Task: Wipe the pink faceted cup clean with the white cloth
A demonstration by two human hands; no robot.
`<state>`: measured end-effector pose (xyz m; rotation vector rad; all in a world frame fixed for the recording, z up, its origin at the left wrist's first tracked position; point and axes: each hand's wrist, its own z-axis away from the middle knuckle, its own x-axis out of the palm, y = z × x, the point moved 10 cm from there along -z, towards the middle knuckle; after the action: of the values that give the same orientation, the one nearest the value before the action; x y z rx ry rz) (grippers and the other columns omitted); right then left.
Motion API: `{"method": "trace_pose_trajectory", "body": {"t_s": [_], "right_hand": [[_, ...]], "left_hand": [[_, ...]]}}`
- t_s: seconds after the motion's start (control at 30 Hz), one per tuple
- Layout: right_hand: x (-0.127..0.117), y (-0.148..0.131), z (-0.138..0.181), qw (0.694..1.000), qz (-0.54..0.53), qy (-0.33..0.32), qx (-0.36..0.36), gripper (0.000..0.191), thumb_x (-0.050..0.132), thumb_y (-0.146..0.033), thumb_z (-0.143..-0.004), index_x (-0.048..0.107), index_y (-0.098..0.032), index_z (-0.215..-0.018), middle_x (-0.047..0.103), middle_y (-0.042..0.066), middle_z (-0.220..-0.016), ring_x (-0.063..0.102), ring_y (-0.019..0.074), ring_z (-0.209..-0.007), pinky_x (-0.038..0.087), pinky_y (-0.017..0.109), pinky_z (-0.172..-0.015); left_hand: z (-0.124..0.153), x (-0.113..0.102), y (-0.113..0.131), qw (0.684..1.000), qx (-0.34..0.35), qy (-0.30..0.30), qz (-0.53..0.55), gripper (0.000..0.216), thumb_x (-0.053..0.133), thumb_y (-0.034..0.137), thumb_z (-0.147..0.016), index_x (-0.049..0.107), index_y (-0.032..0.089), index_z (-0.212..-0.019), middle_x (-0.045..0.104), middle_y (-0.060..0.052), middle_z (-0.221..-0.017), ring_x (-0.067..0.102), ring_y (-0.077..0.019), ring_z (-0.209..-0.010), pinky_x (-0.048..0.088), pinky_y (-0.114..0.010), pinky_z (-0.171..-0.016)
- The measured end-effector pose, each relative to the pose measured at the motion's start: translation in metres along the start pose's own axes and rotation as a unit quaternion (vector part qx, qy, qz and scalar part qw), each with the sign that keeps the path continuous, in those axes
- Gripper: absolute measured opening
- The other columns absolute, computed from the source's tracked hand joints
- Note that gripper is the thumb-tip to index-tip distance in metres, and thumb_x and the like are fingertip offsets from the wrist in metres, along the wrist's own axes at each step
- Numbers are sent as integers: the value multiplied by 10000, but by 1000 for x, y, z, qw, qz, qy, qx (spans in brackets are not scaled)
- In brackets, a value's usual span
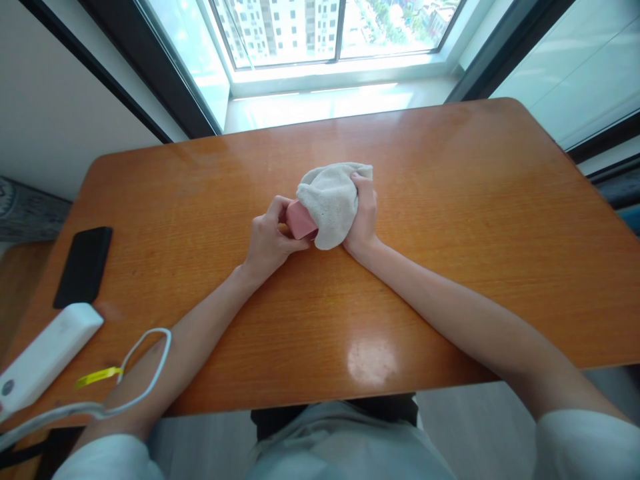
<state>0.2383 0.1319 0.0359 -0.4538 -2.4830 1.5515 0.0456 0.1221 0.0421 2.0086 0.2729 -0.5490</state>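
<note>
Near the middle of the table, a pink block-shaped object (301, 220) sticks out from under a pale grey cloth (331, 200). Its exposed end is gripped by my left hand (273, 233), thumb below and fingers above. The cloth is draped over the rest of the object, so its full shape is hidden. My right hand (365, 212) is wrapped round the cloth from the right side, thumb on top, pressing it against the covered part. Both hands are close together, just above or on the tabletop; I cannot tell which.
On the wooden table (475, 267), a black phone (84, 267) lies at the left. Nearer me are a white power strip (50, 353) and a white cable (160, 367) with a yellow tag (99, 377), looping by my left forearm. A window (340, 33) stands beyond the far edge.
</note>
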Motion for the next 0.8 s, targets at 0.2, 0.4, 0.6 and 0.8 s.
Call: {"method": "trace_pose_trajectory", "body": {"t_s": [0.2,0.4,0.6,0.8], "right_hand": [[-13,-18,0,997,-33,29,71,532,603,-682,-1019,467,-276,-705,477,-19,-654,465,187,-680,425,341,-634],[2,-64,-9,982,158,-58,-89,416,494,-447,-1084,480,-266,-709,514,2,-684,511,195,-692,419,374,-705],[46,-98,16,872,393,-182,-228,217,545,-387,-1031,665,-240,-925,667,80,-888,611,296,-928,445,464,-889],[53,-98,19,862,413,-191,-225,236,518,-364,-1059,672,-231,-939,683,99,-926,599,305,-940,425,468,-893]], "left_hand": [[1,12,1,999,15,-46,18,472,946,389,-719,554,247,-942,606,97,-676,507,-98,-560,427,-215,-520],[3,10,10,998,58,-33,22,433,922,441,-789,645,223,-1040,741,0,-903,643,-163,-746,555,-288,-659],[7,9,13,996,86,-28,4,248,805,385,-880,647,216,-970,777,-32,-925,651,-166,-739,578,-308,-675],[7,7,-3,998,63,-10,-12,222,767,418,-941,661,225,-955,733,8,-779,543,-137,-615,489,-294,-576]]}}
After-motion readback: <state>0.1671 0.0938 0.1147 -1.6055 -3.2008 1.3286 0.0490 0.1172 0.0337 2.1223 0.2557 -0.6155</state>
